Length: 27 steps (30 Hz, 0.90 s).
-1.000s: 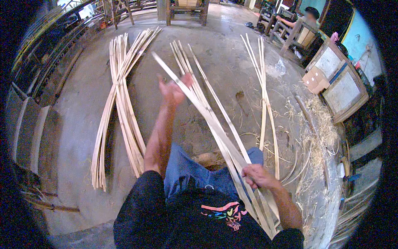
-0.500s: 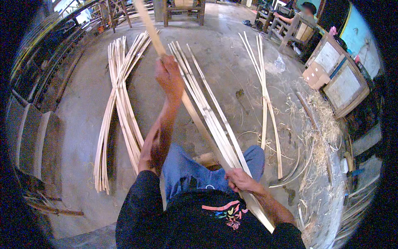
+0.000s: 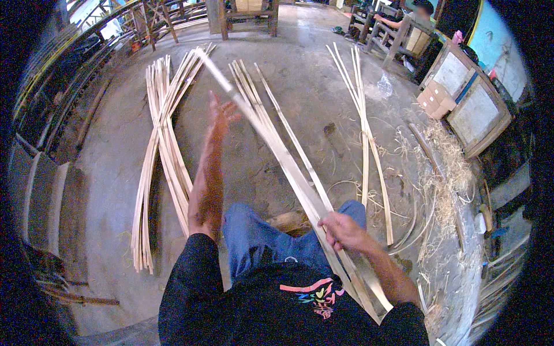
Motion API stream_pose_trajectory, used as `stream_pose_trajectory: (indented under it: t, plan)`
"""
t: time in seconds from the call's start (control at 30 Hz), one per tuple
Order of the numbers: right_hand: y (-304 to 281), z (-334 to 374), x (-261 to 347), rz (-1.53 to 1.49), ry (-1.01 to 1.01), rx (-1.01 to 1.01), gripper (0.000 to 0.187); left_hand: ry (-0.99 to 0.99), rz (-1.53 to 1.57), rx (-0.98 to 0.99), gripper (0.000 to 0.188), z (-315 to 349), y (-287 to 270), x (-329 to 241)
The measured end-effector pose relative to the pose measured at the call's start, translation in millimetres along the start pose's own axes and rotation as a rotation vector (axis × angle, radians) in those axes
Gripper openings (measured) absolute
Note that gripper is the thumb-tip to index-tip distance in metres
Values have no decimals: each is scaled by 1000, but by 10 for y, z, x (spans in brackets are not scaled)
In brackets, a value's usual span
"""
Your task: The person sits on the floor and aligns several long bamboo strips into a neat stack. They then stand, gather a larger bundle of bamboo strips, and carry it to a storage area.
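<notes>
A long, pale bamboo strip (image 3: 217,74) runs slantwise from the far middle toward my right side. Near my right thigh, my right hand (image 3: 345,232) is closed around it. My left hand (image 3: 222,112) is raised beside the strip's far part, fingers spread, holding nothing. Several more bamboo strips (image 3: 247,92) lie under and alongside the held one, pointing the same way. Whether my right hand also grips any of these, I cannot tell. The lower ends pass between my right forearm and my shirt.
Crossed bundles of bamboo strips (image 3: 163,118) lie on the floor at left; a smaller crossed group (image 3: 365,130) is at right. Curly shavings (image 3: 447,173) pile beyond it, near a cardboard box (image 3: 436,100) and a framed panel (image 3: 479,120). A person (image 3: 418,26) sits at the far right.
My left hand has let go of the bamboo strip and moved left and slightly down, opening. The strip's far end has come down toward the others. My right hand keeps its grip, slightly higher.
</notes>
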State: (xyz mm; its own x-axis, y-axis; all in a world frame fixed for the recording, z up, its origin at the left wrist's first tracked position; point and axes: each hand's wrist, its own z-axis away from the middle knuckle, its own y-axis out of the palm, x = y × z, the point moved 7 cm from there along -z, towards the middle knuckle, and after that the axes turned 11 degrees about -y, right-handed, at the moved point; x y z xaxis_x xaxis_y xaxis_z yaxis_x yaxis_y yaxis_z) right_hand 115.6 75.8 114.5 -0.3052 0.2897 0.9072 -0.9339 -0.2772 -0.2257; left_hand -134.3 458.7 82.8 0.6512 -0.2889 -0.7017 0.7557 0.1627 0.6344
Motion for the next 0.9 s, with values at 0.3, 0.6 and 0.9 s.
stream_pose_trajectory:
  t: [0.3, 0.6, 0.9]
  plan:
    - [-434, -1599, 815, 69, -186, -89, 31, -262, -376, 1090, 43, 3382, 1116, 2837]
    - [-904, -713, 820, 467, -553, -214, 57, -288, -240, 523, 32, 1814, 1185, 1847]
    - [-467, 520, -554, -85, 16, -70, 43, -160, -238, 519, 52, 408, 1062, 1190]
